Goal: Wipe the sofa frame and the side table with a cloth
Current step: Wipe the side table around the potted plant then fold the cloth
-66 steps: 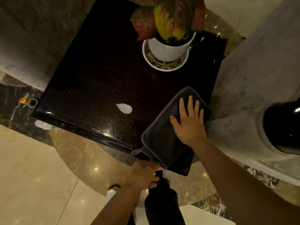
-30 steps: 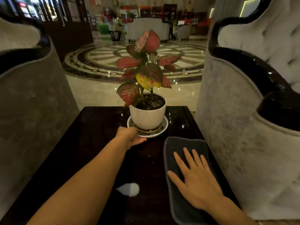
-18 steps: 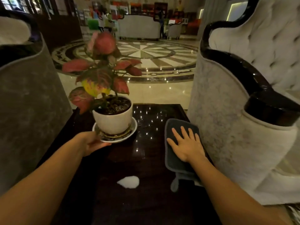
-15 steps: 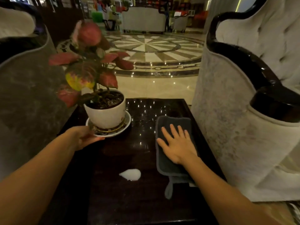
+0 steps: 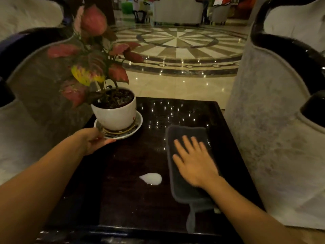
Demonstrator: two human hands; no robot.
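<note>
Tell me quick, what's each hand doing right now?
Left hand: closed on the saucer rim under the potted plant.
Right hand: open, flat on the cloth.

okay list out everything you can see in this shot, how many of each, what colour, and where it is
side table: one, dark glossy wood, centre, between the sofas
cloth: one, dark grey, flat on the table's right half, a corner hanging over the near edge
potted plant: one, red, pink and yellow leaves, in the pot
pot: one, white, on the saucer
saucer: one, white, table's far left
white patch: one, on the tabletop left of the cloth
sofas: two, pale upholstery with dark glossy frames, left and right
floor: patterned marble, beyond the table
left hand: grip on the saucer's near rim
right hand: flat, fingers spread, on the cloth
</note>
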